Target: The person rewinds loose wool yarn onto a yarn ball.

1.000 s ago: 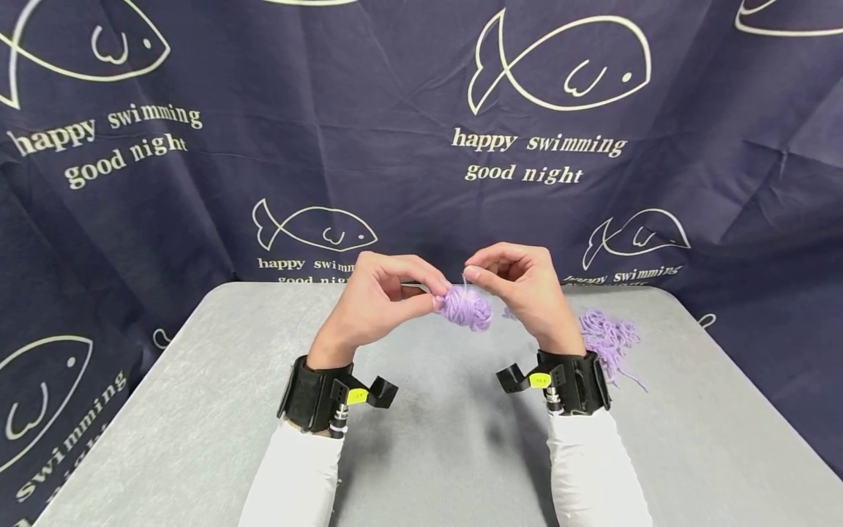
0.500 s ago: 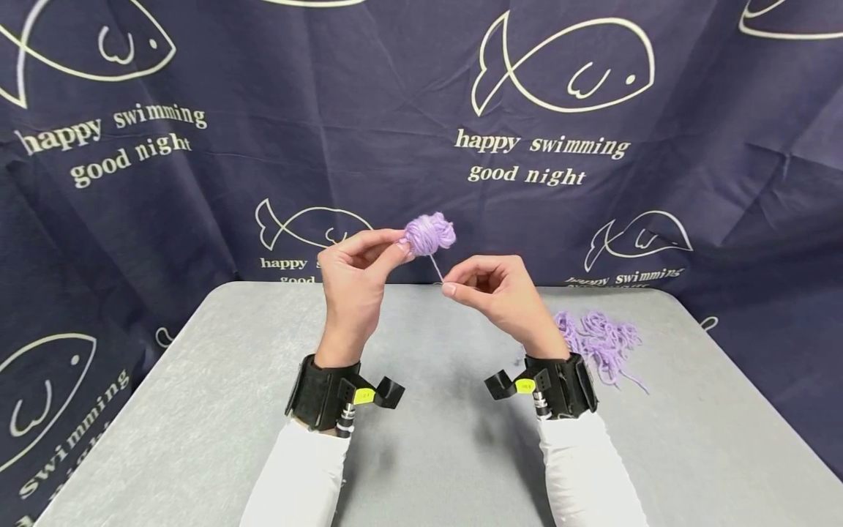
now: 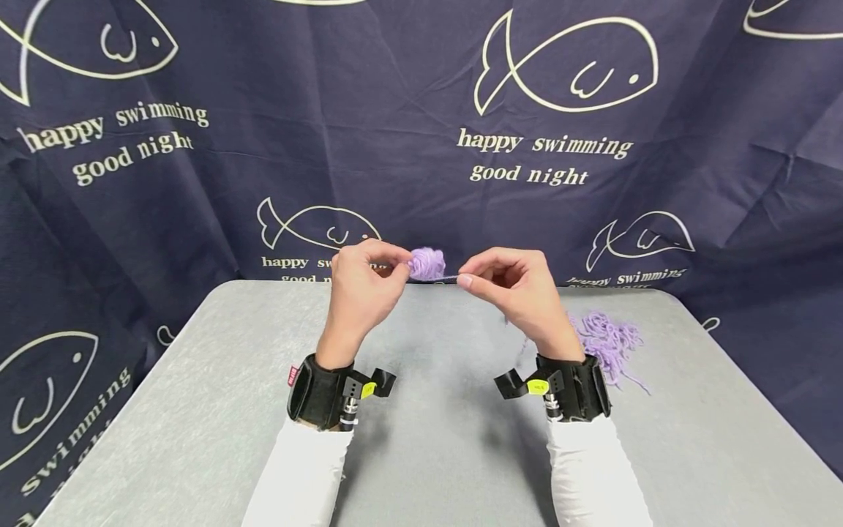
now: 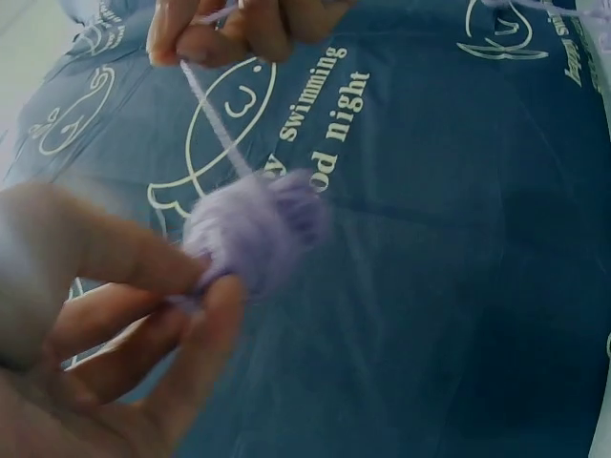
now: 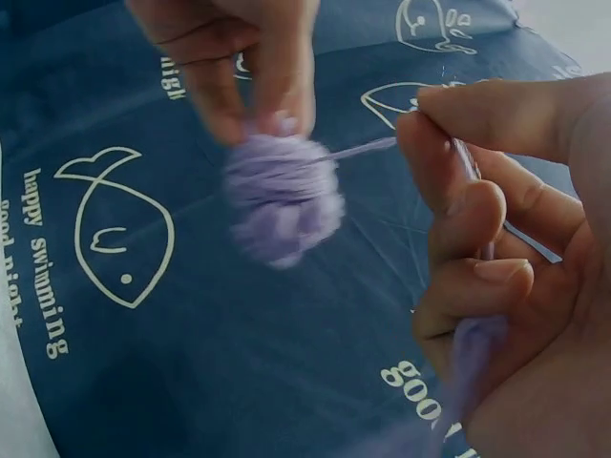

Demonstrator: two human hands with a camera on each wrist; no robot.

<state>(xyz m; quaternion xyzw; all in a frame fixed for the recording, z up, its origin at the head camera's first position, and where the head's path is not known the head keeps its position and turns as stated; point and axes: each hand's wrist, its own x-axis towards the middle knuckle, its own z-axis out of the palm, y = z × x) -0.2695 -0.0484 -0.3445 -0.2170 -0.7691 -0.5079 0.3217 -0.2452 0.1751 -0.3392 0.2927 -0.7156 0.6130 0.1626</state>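
A small purple ball of yarn [image 3: 427, 264] is held up above the far part of the table. My left hand [image 3: 364, 287] pinches one end of it between thumb and forefinger. From the ball a taut yarn strand [image 4: 218, 124] runs across to my right hand [image 3: 516, 289], which pinches it between thumb and forefinger. In the right wrist view the strand passes on through the curled fingers and hangs out below the palm. A loose heap of purple yarn [image 3: 609, 344] lies on the table behind the right wrist, partly hidden by it.
The grey table [image 3: 197, 410] stretches out under both forearms. Behind its far edge hangs a dark blue curtain [image 3: 408, 95] printed with white fish and lettering. A thin trail of yarn [image 3: 523, 351] lies left of the right wrist.
The ball first rose and swung left in my left hand, then came down a little. The strand went from above the ball to below it, and my right hand has shifted back to the right.
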